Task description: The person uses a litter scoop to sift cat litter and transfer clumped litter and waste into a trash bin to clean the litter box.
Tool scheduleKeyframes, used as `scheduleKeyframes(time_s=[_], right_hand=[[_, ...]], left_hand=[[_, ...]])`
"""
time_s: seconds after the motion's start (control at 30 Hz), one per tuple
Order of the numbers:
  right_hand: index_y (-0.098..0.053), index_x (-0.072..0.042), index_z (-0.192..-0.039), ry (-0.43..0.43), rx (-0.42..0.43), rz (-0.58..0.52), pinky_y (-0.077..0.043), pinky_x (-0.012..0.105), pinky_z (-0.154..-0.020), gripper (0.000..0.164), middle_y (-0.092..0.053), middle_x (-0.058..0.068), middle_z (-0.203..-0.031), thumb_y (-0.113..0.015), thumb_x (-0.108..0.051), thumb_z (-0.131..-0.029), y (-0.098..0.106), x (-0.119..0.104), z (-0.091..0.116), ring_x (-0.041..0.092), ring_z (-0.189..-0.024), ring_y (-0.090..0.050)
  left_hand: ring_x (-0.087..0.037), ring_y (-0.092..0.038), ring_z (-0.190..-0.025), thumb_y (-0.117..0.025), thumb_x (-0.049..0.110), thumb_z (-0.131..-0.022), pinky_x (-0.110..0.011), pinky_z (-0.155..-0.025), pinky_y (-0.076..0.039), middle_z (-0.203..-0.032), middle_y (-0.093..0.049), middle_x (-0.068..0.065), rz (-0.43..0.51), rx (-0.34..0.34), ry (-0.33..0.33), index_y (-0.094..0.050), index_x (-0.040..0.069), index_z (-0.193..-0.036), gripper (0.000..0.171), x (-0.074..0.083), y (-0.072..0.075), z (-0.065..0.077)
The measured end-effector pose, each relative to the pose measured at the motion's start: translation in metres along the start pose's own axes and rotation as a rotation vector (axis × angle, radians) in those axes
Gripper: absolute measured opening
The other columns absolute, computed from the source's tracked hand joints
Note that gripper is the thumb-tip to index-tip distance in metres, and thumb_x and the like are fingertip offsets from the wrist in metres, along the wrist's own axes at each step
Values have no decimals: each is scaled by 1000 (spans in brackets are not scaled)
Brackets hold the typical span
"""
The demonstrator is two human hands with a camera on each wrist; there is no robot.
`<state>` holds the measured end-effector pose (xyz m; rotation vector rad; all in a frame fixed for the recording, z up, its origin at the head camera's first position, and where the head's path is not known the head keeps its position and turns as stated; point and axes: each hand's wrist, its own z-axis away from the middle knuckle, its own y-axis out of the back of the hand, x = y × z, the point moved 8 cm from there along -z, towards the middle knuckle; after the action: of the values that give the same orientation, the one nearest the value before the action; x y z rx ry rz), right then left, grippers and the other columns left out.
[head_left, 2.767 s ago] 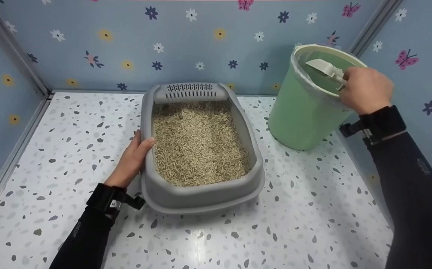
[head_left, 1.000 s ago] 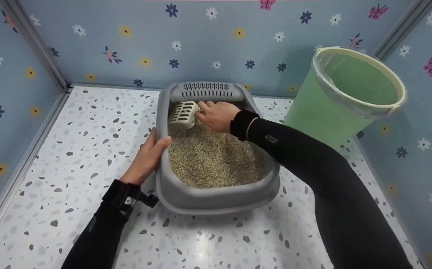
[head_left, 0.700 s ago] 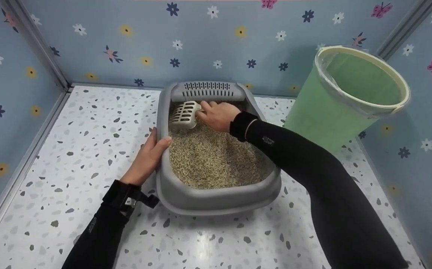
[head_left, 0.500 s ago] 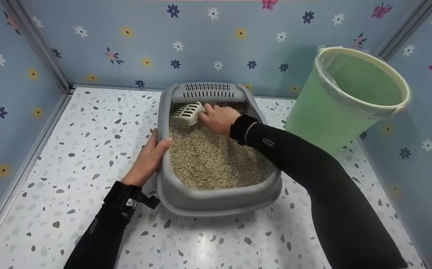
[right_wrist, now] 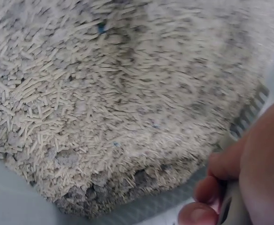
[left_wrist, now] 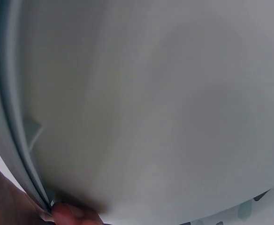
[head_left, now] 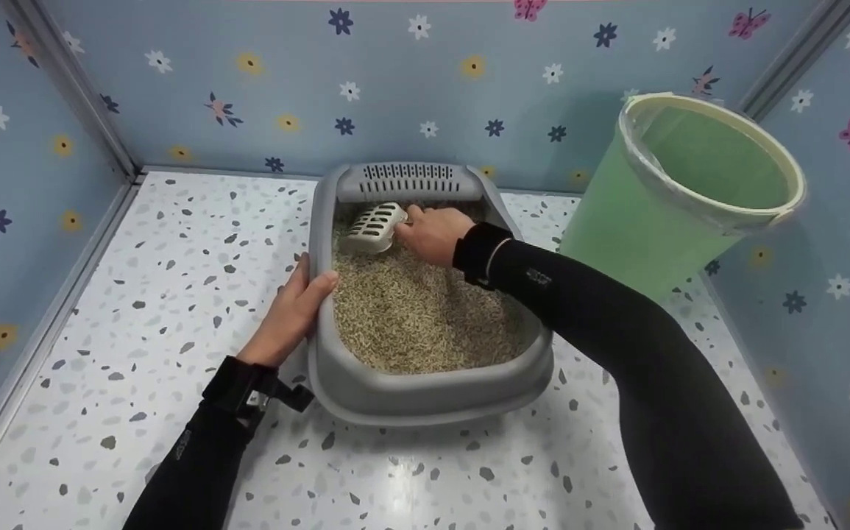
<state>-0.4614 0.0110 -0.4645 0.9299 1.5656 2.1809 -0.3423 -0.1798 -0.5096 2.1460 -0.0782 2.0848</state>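
Observation:
A grey litter box (head_left: 425,397) filled with pellet litter (head_left: 410,316) stands on the speckled surface. My left hand (head_left: 285,316) grips its left rim, thumb over the edge; in the left wrist view the box's smooth grey plastic (left_wrist: 174,117) covers most of the picture, with fingertips (left_wrist: 73,215) at its lower edge. Over the far left part of the litter, my right hand (head_left: 436,234) holds a beige slotted litter scoop (head_left: 377,227) by its handle, slotted side up. In the right wrist view, darker grey clumps (right_wrist: 92,190) lie among the pellets near the wall.
A green bin (head_left: 634,228) with a cream rim and a clear liner stands at the right, beyond my right forearm. Flower-patterned panels (head_left: 248,88) close off the back and both sides. Speckled surface (head_left: 160,280) extends to the left of the box.
The right hand has brought the scoop from the bin's mouth to the litter box. Within the last second the scoop has tilted and shifted slightly right. The left hand keeps its grip.

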Motion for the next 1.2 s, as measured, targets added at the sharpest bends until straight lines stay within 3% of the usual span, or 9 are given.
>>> scheduleKeyframes(time_s=[0.1,0.23,0.33,0.43,0.57,0.87,1.1,1.2], right_hand=[[-57,1,-129,12,-15,-47,-64,52,-72,16,-61,26,-121,-47,-3,-116,3,7,13,36,-84,-67],[-56,2,-127,23,-24,-65,-64,54,-70,16,-60,26,-117,-50,3,-112,7,17,32,37,-82,-66],[-56,2,-127,15,-10,-63,-63,53,-70,16,-60,25,-115,-49,1,-113,13,21,43,37,-82,-66],[-55,2,-130,19,0,-71,-63,54,-70,18,-59,25,-115,-48,2,-114,16,18,47,38,-84,-66],[-52,1,-135,59,27,-40,-65,51,-67,21,-57,23,-118,-45,-1,-116,10,5,35,36,-87,-66],[-45,-4,-157,49,26,213,-65,41,-64,38,-52,23,-130,-38,-10,-119,-18,5,-7,31,-96,-61],[-48,-8,-162,18,104,350,-63,38,-61,43,-55,22,-131,-36,-19,-122,-15,7,-21,29,-92,-62],[-47,-9,-165,5,100,337,-63,38,-62,46,-58,22,-129,-36,-20,-122,-14,4,-26,29,-92,-65]], left_hand=[[-49,-50,-141,-58,47,-112,-51,-121,-40,-159,-45,-30,7,0,10,-12,16,-181,89,-1,0,0],[-45,-49,-143,-58,48,-112,-52,-123,-39,-163,-43,-28,-2,-4,16,-9,17,-181,90,-2,0,0],[-35,-34,-160,-56,49,-112,-46,-133,-25,-179,-24,-23,-2,-6,24,-2,14,-180,93,-1,2,1],[-28,-22,-166,-55,48,-113,-42,-136,-15,-185,-11,-16,7,-8,26,0,13,-180,94,-2,3,0],[-29,-25,-165,-55,47,-113,-43,-136,-16,-185,-13,-15,22,-11,19,-1,15,-180,92,-2,1,0],[-28,-17,-169,-56,51,-113,-42,-137,-13,-186,-4,-14,4,-23,31,4,11,-179,98,-3,-9,-1],[-31,-27,-165,-58,55,-112,-47,-135,-22,-185,-10,-14,-8,-20,23,1,16,-180,98,-1,-3,-1],[-31,-22,-167,-57,55,-112,-46,-136,-18,-186,-8,-15,-27,-6,34,1,15,-180,98,-3,1,1]])
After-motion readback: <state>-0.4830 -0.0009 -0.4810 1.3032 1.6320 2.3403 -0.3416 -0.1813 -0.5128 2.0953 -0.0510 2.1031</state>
